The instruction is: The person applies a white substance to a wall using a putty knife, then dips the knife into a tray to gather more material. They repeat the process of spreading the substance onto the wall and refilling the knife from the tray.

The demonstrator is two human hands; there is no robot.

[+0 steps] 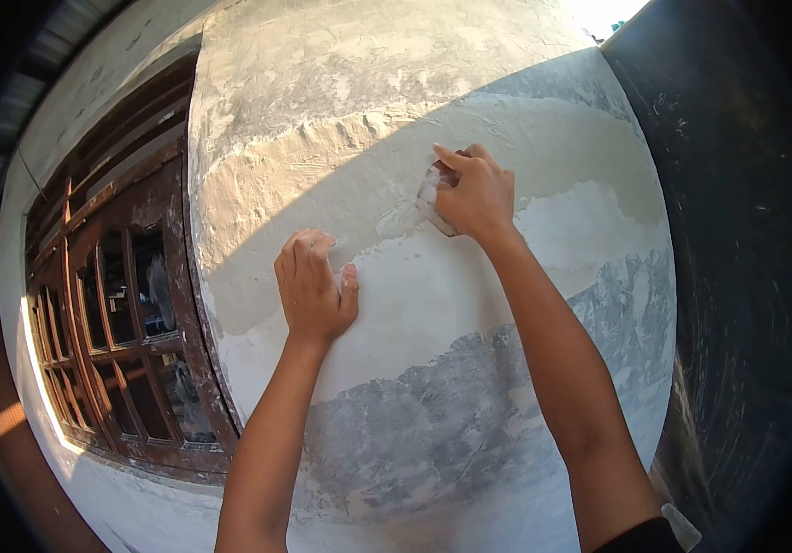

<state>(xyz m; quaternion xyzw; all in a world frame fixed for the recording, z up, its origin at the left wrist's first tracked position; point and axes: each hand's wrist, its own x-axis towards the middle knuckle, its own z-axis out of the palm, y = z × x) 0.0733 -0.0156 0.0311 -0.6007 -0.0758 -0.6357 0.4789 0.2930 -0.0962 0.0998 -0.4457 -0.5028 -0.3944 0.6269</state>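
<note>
My right hand [483,194] is wrapped round a scraper [434,198] smeared with white plaster, its edge against the wall. Lower and to the left, my left hand [316,284] is raised at the wall with its fingers bent and its thumb apart, holding nothing. Around both hands the wall [405,295] carries a smooth pale band of plaster. Rougher, ridged plaster lies above it, and bare grey patches show below.
A brown wooden window frame [129,355] with glass panes is set in the wall at the left. A dark upright surface [737,230] stands along the right side. Sunlight falls across the upper left of the wall.
</note>
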